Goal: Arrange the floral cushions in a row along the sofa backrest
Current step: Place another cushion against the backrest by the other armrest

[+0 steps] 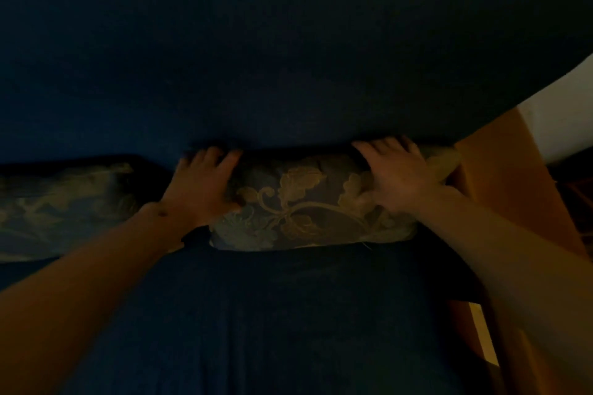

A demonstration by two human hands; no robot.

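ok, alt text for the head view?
Both hands, left hand and right hand, press a floral cushion against a dark blue sofa backrest. A second floral cushion lies to its left in dim light.

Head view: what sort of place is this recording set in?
Probably a dim living room: a dark blue sofa with two floral cushions against its backrest, and a wooden side panel at its right end.

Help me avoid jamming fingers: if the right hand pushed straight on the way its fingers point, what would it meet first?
Probably the dark blue sofa backrest. The right hand lies on the floral cushion, fingertips already at the seam under the backrest, though dim light hides the exact gap.
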